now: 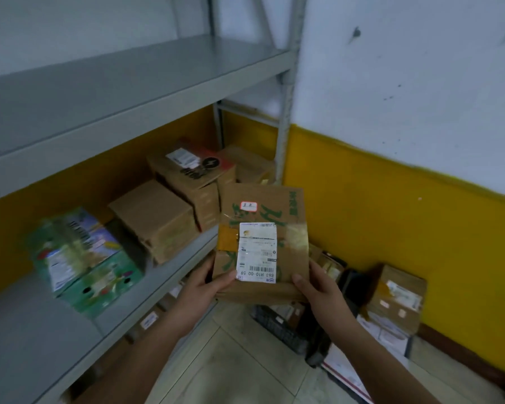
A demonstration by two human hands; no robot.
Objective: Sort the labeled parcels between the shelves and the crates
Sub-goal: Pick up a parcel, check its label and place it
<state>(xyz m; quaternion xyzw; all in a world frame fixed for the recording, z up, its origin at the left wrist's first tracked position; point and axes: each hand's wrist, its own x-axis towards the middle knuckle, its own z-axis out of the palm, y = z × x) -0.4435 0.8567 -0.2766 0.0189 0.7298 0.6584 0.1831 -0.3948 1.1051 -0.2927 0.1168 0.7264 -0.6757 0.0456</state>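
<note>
A brown cardboard parcel (292, 217) with green print and a white shipping label is held up in front of me, just right of the shelf edge. My left hand (207, 282) grips its lower left corner, thumb on the label side. My right hand (315, 284) grips its lower right edge, thumb on top. On the middle grey shelf (169, 275) lie a green printed box (82, 258), a plain brown box (155, 220) and a labelled brown box (193, 173). A black crate (277, 325) stands on the floor below the parcel.
An upper grey shelf (123, 91) spans the top left, its upright post (286, 112) at the corner. More parcels (397, 298) are stacked on the floor against the yellow-and-white wall (405, 199). Flat parcels (350, 371) lie beside the crate. The tiled floor (228, 368) shows between my arms.
</note>
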